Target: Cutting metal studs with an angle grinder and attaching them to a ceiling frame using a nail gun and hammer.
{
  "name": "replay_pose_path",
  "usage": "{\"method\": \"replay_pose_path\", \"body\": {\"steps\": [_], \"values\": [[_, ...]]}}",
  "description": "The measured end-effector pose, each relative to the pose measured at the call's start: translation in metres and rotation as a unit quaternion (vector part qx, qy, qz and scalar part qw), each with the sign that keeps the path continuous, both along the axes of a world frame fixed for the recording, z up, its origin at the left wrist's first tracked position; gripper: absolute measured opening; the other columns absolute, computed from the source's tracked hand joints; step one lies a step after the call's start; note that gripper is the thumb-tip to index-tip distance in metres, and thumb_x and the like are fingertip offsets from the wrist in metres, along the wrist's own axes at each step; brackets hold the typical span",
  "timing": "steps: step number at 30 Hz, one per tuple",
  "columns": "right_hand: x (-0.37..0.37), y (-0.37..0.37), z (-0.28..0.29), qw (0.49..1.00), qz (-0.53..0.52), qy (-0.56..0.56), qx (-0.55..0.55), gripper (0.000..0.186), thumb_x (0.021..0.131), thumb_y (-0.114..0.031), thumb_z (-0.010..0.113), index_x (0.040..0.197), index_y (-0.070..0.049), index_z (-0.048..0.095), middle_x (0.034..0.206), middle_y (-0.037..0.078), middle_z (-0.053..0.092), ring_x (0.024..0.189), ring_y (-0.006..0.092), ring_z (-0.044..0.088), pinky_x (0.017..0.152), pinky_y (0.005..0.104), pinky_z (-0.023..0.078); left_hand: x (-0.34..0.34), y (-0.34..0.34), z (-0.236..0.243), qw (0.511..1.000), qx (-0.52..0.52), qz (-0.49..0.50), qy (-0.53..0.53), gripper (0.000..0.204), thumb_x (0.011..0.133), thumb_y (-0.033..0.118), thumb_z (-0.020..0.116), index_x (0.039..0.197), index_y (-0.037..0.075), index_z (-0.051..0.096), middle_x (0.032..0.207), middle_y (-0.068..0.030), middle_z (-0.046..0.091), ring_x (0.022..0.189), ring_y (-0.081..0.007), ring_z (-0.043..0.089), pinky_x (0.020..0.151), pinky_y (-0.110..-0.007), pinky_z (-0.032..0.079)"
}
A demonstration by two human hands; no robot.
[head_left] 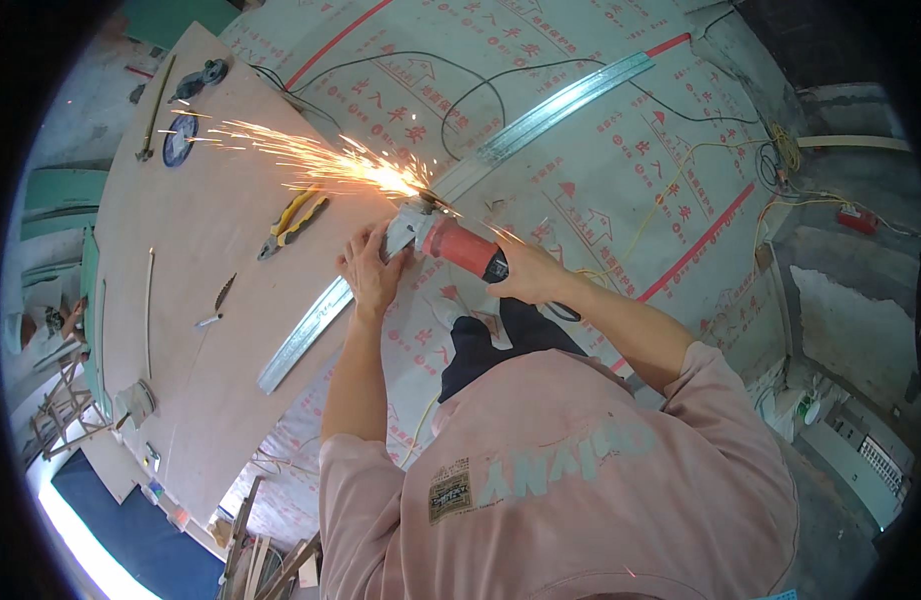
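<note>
A red angle grinder point(459, 246) with a silver head throws a bright fan of sparks point(371, 172) toward the left. My right hand point(526, 270) is wrapped round its black rear end. Its disc meets a long galvanized steel channel point(546, 115), which runs slantwise from lower left to upper right; the exact contact is hidden by glare. Close beside the grinder's head, my left hand point(371, 268) grips the channel, fingers on one side and thumb on the other. The channel's lower part point(303, 338) lies over the edge of a wooden board.
On the wooden board point(196, 310) lie yellow-handled pliers point(293, 222), a blue-rimmed disc point(181, 138), a dark tool point(201, 78) and a utility knife point(209, 320). A black cable point(451, 105) and a yellow cord point(671, 195) cross the printed floor sheeting point(621, 215). Wood scraps point(271, 565) lie lower left.
</note>
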State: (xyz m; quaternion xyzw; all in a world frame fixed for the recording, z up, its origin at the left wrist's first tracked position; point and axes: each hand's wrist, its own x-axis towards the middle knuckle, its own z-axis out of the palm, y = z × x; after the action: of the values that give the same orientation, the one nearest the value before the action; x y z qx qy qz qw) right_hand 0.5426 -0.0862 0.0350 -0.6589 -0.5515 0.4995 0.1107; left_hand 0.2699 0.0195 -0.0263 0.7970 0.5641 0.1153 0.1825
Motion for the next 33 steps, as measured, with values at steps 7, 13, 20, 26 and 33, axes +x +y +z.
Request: {"method": "replay_pose_path", "body": {"steps": [7,13,20,26,33], "values": [[0.003,0.0,0.0,0.998,-0.002,0.056,0.007,0.062,0.07,-0.031,0.081,0.114,0.005,0.056,0.106,0.026,0.064,0.103,0.0403,0.064,0.087,0.0464,0.05,-0.003,0.001,-0.001,1.0,-0.015,0.0,0.006,0.063,0.077,0.041,0.079,0.134,0.023,0.062,0.132,-0.0049,0.056,0.124,-0.0249,0.05,0.101,-0.049,0.029],[0.006,-0.005,-0.002,0.999,0.016,-0.006,0.03,0.058,0.067,-0.034,0.078,0.108,0.001,0.057,0.095,0.022,0.067,0.09,0.0371,0.067,0.08,0.0456,0.051,-0.002,0.002,0.0,1.0,-0.016,-0.001,0.013,0.063,0.077,0.043,0.079,0.134,0.022,0.062,0.133,-0.0059,0.056,0.124,-0.0256,0.051,0.101,-0.049,0.03],[0.017,-0.012,0.0,0.999,0.011,0.04,-0.006,0.06,0.068,-0.03,0.081,0.111,0.006,0.057,0.1,0.026,0.066,0.096,0.0384,0.067,0.084,0.0453,0.051,-0.003,0.002,0.0,1.0,-0.015,0.004,0.017,0.061,0.076,0.039,0.08,0.131,0.019,0.063,0.132,-0.0075,0.056,0.124,-0.0265,0.05,0.103,-0.048,0.029],[0.061,-0.066,-0.015,0.999,-0.028,0.035,0.026,0.064,0.069,-0.035,0.08,0.115,0.002,0.058,0.103,0.025,0.067,0.098,0.0427,0.065,0.085,0.0455,0.05,-0.005,0.001,0.0,1.0,-0.028,0.011,0.001,0.063,0.075,0.035,0.08,0.131,0.014,0.061,0.135,-0.0096,0.054,0.127,-0.028,0.048,0.106,-0.05,0.027],[0.09,-0.092,-0.011,0.99,-0.134,0.029,-0.005,0.064,0.069,-0.027,0.082,0.121,0.001,0.058,0.102,0.02,0.068,0.094,0.0333,0.067,0.086,0.0397,0.051,-0.002,-0.002,0.014,0.999,0.022,-0.05,-0.003,0.06,0.077,0.024,0.078,0.132,0.012,0.056,0.125,-0.0101,0.06,0.117,-0.0295,0.054,0.105,-0.052,0.029]]}}
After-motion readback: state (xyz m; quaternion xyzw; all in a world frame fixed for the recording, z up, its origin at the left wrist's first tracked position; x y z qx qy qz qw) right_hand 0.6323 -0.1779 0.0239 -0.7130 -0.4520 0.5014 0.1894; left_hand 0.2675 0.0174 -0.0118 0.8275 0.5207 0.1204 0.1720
